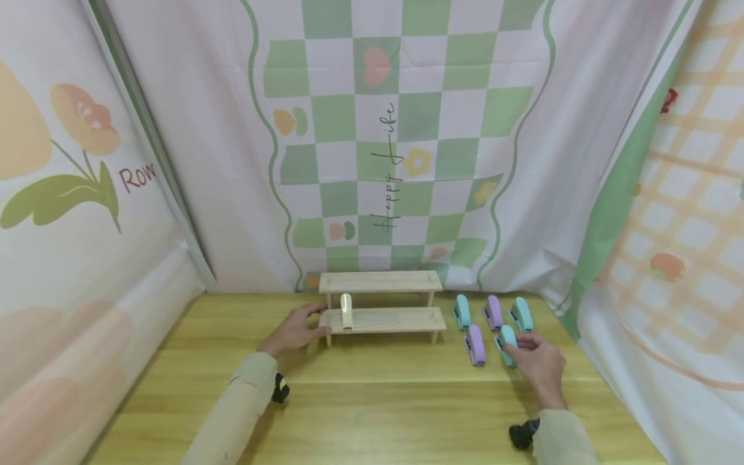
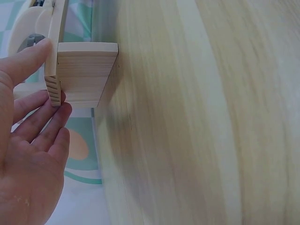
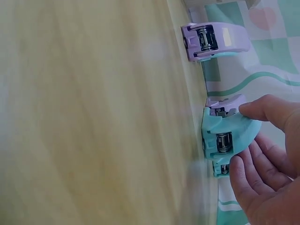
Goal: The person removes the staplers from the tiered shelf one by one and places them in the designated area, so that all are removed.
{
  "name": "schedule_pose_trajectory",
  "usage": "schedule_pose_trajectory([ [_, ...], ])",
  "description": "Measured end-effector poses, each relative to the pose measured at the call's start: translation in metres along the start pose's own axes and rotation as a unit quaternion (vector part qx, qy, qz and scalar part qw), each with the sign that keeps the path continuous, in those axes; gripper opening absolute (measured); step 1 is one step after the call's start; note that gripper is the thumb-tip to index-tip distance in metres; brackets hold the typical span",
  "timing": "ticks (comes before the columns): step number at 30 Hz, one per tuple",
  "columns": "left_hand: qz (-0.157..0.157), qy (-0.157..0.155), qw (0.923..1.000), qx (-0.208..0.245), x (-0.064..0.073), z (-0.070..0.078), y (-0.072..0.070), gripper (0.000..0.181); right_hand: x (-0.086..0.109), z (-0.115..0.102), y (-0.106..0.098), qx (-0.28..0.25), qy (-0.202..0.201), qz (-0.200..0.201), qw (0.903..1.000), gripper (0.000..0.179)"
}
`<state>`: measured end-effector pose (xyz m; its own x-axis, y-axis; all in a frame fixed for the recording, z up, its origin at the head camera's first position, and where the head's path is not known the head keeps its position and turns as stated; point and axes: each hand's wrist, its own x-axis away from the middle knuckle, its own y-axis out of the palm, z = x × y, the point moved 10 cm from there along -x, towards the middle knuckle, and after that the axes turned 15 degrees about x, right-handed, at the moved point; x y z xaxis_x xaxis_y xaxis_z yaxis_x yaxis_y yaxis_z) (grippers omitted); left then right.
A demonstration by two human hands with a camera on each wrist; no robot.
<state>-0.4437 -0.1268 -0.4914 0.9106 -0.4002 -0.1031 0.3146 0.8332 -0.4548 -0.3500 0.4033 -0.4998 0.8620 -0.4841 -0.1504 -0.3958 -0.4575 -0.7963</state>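
Note:
My left hand [image 1: 295, 330] holds the left end of the lower step of a small wooden rack [image 1: 401, 320]. In the left wrist view its thumb lies on the board's top and the fingers [image 2: 51, 126] curl at the underside. A cream stapler [image 1: 347, 312] stands near the left end of that step. On the right, my right hand [image 1: 540, 365] pinches a teal mini stapler [image 1: 506, 345] between thumb and fingers. That stapler is upright, close over the table in the right wrist view [image 3: 229, 129].
Beside it is a purple stapler [image 1: 475, 345]. Behind stand a teal stapler [image 1: 462, 312], another purple stapler [image 1: 493, 313] and a further teal stapler [image 1: 520, 314]. The rack's upper step [image 1: 380, 281] is at the back, against a checkered cloth [image 1: 401, 161]. Cloth walls border the wooden table [image 1: 372, 413].

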Motion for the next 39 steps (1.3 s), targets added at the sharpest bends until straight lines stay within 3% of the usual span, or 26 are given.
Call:
schedule_pose_trajectory([
  [9, 0.002, 0.006, 1.0000, 0.008, 0.002, 0.008, -0.001, 0.070, -0.001, -0.023, -0.014, 0.021, -0.043, -0.006, 0.9989, 0.058],
  [18, 0.006, 0.004, 1.0000, 0.007, 0.001, 0.003, -0.002, 0.069, 0.014, -0.113, -0.015, -0.015, -0.156, -0.026, 0.9874, 0.056],
  [25, -0.001, 0.010, 0.9999, 0.011, 0.000, 0.004, 0.000, 0.071, 0.031, -0.178, 0.021, -0.053, -0.200, -0.060, 0.9765, 0.052],
  [32, 0.002, 0.004, 0.9999, 0.012, 0.001, 0.001, 0.000, 0.070, 0.062, -0.247, 0.070, -0.096, -0.236, -0.103, 0.9614, 0.050],
  [39, 0.003, -0.010, 0.9998, 0.017, 0.002, 0.000, 0.002, 0.070, 0.092, -0.291, 0.110, -0.127, -0.250, -0.118, 0.9525, 0.041],
])
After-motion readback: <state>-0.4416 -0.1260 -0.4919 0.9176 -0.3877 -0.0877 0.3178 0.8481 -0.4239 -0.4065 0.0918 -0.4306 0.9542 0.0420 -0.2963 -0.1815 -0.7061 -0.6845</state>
